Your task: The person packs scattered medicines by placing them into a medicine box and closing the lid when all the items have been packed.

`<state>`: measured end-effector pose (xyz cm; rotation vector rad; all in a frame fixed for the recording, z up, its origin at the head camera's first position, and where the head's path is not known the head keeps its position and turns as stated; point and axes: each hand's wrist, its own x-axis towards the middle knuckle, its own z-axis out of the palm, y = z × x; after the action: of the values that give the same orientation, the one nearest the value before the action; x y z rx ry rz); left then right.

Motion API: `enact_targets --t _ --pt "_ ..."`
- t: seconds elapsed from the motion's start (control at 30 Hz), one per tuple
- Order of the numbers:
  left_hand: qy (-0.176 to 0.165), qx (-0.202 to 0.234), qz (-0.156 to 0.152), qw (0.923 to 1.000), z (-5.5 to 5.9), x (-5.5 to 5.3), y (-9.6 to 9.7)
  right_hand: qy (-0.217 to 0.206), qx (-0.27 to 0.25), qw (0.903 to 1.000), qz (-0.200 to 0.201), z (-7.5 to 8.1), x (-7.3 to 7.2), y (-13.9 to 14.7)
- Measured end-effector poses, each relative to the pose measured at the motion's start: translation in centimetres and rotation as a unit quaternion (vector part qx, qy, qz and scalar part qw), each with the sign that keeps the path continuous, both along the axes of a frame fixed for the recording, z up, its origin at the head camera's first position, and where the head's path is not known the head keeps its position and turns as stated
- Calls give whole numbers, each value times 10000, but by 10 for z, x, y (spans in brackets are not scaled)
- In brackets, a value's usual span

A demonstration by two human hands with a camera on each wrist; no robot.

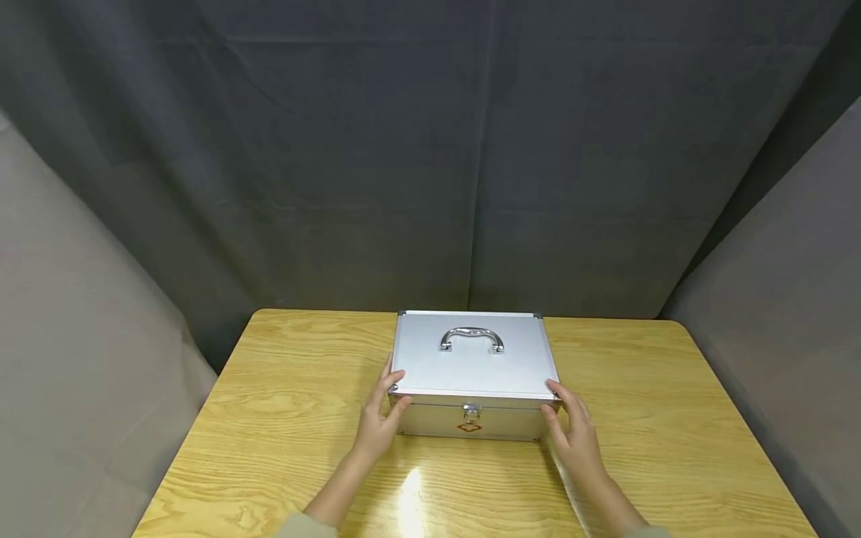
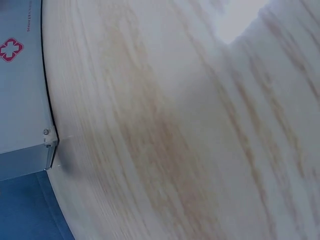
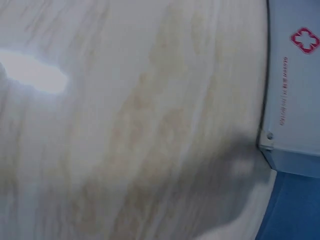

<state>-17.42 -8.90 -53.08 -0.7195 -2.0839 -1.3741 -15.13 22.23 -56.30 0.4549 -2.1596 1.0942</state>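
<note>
A silver metal first-aid case [image 1: 430,366] stands upright on the wooden table, its lid down. On top is a chrome carrying handle [image 1: 472,333], and a latch [image 1: 472,411] sits at the middle of its front. Below the latch shows a red-outlined cross emblem [image 2: 11,50]. My left hand [image 1: 380,422] holds the front left corner, with fingers along the side and the thumb at the front. At the front right corner, my right hand [image 1: 573,430] grips the case, fingers by the lid edge and thumb on the front. Neither hand appears in the wrist views.
The light wooden table [image 1: 296,418] has rounded far corners. A dark curtain [image 1: 350,187] hangs behind it, with grey cloth [image 1: 87,359] on the left and more grey cloth [image 1: 787,314] on the right. Bright glare [image 1: 411,501] falls near the front of the table.
</note>
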Motion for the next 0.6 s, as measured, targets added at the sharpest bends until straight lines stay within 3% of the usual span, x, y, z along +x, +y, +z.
enact_targets --t 0.23,0.4,0.6 --pt "112 -118 72 9998 -4 -1 2 824 -137 9964 158 -10 -8 -5" --pt "149 -108 63 9998 -8 -4 2 700 -192 9973 60 -13 -8 -5" --pt "98 -171 100 9998 -31 -17 -3 477 -197 9987 10 -12 -6 -7"
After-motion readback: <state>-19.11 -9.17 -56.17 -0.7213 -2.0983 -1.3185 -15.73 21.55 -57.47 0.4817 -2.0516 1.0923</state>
